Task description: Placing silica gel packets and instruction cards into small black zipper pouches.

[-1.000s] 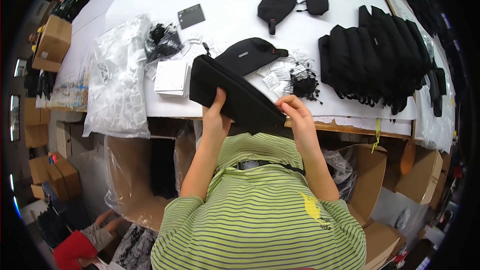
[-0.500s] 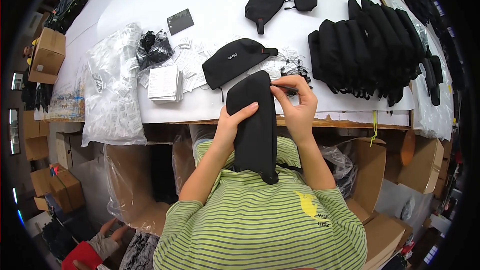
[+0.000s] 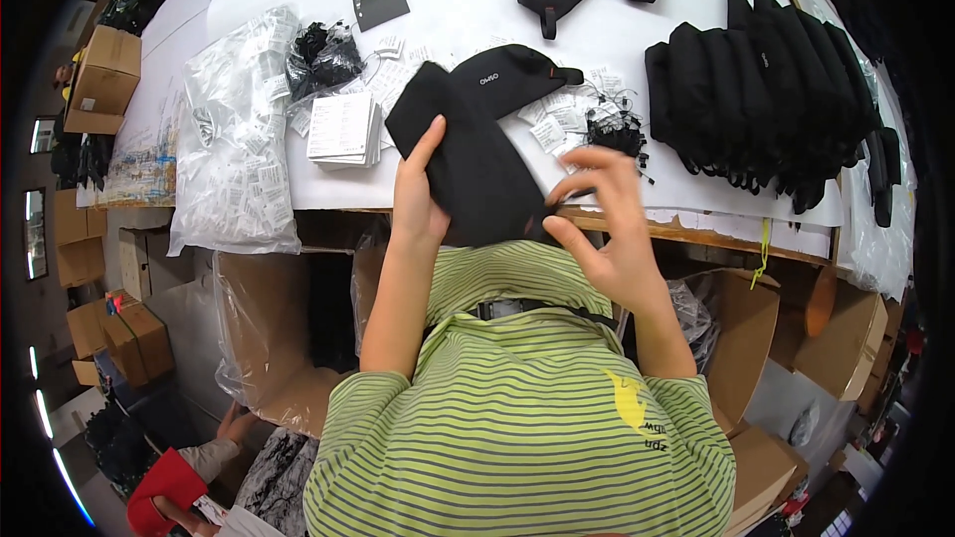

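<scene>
I hold a long black fabric pouch [image 3: 468, 164] slanted over the front edge of the white table [image 3: 298, 184]. My left hand [image 3: 418, 194] grips its left side with the thumb up along the fabric. My right hand [image 3: 607, 229] touches the pouch's lower right corner with its fingertips, the fingers spread. A second black pouch [image 3: 512, 75] lies on the table just behind the held one, partly under it.
A stack of white cards [image 3: 341, 127], loose tags with black strings [image 3: 597, 119], and clear plastic bags [image 3: 234, 154] lie around it. A row of black pouches [image 3: 766, 99] fills the right. Cardboard boxes [image 3: 756, 338] stand below the table. Another person's hand [image 3: 234, 428] shows at lower left.
The pouch has turned from upright to slanted, its top now toward the left. My right hand has slid from the pouch's top down to its lower right corner.
</scene>
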{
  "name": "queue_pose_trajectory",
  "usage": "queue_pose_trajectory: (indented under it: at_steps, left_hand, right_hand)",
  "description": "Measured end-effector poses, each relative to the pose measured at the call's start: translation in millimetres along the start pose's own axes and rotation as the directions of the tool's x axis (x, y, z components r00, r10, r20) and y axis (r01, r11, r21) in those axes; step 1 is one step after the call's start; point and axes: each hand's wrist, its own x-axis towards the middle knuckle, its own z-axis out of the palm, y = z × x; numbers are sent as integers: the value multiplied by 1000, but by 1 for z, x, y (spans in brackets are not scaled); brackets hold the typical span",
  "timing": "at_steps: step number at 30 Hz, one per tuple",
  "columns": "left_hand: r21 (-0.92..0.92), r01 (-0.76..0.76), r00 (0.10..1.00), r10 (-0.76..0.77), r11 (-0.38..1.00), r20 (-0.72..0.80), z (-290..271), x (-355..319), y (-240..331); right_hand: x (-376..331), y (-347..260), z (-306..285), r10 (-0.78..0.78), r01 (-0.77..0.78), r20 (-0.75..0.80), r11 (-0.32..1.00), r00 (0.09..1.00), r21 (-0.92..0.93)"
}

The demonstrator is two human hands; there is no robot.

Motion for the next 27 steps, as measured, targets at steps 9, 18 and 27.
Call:
queue_pose_trajectory:
  at_steps: [9,18,27]
  left_hand:
    - [-7,287,941,-280,958,191,-4,-32,-7]
    - [517,-600,770,266,611,580,-36,-31,10]
    - [496,-792,610,497,356,617,-20,-26,6]
  right_hand:
    - [6,5,-5,-384,453,241,791,891,-413]
    - [17,11,-26,-169,168,36,985,985,24]
    - [6,37,-39,-48,32,85,983,995,182]
